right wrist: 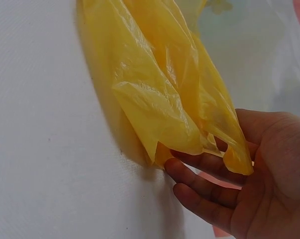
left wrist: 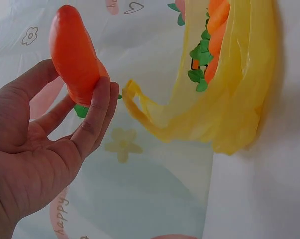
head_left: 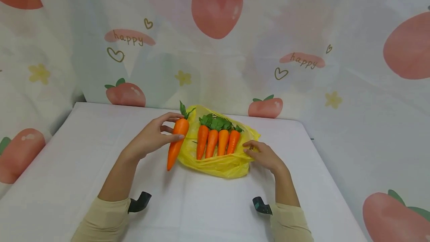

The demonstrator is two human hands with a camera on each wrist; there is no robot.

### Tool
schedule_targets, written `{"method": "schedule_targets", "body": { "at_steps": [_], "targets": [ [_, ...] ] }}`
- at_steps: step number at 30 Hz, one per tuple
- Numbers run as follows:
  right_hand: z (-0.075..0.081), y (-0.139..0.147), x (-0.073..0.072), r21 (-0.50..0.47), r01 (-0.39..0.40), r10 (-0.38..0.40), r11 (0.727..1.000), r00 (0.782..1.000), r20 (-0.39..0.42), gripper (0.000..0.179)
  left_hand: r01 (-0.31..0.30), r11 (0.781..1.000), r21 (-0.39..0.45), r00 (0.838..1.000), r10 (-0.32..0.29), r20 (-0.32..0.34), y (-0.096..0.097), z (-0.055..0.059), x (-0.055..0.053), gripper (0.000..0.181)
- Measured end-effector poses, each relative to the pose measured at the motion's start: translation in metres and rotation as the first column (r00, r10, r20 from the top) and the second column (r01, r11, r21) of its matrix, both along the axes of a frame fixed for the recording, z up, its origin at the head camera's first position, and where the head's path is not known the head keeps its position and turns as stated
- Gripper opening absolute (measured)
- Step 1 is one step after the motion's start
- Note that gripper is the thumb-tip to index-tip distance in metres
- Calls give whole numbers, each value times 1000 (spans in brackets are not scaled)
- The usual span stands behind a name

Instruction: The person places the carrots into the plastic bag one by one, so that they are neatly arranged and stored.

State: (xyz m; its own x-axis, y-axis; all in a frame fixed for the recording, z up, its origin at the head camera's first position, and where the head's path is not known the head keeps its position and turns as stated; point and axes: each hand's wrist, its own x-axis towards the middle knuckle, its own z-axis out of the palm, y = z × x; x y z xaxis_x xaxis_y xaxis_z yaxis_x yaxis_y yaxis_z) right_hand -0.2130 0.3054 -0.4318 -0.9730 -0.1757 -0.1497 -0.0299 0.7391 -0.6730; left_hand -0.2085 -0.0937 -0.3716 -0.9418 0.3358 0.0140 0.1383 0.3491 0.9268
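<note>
My left hand (head_left: 149,137) holds an orange carrot (head_left: 174,150) between thumb and fingers, its green leafy top up and its tip pointing down. The carrot (left wrist: 75,55) is off the table, just left of a yellow plastic bag (head_left: 218,169). Several more carrots (head_left: 223,142) lie side by side in the mouth of that bag, leaves toward the back. At the bag's right edge, my right hand (head_left: 267,157) pinches the plastic. In the right wrist view a bag handle (right wrist: 237,154) passes between the thumb side and the fingers; the thumb is partly hidden.
A white-covered table (head_left: 201,208) carries the bag. Behind and beside it hangs a fabric backdrop (head_left: 215,74) printed with fruit, flowers and words. Black curved mounts (head_left: 140,201) stick out from both sleeves over the table.
</note>
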Motion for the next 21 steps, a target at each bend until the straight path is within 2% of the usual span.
{"method": "schedule_targets", "body": {
  "at_steps": [10, 21],
  "targets": [
    [2, 0, 0, -5, -11, 11, 1000, 1000, 1, 33, 34, 999, 42, 999, -33, -11, 17, 3, 2, 59],
    [1, 1, 0, -8, -1, 1, 1000, 1000, 11, 34, 77, 994, 72, 997, -76, -23, 35, -2, -2, 55]
  ]
}}
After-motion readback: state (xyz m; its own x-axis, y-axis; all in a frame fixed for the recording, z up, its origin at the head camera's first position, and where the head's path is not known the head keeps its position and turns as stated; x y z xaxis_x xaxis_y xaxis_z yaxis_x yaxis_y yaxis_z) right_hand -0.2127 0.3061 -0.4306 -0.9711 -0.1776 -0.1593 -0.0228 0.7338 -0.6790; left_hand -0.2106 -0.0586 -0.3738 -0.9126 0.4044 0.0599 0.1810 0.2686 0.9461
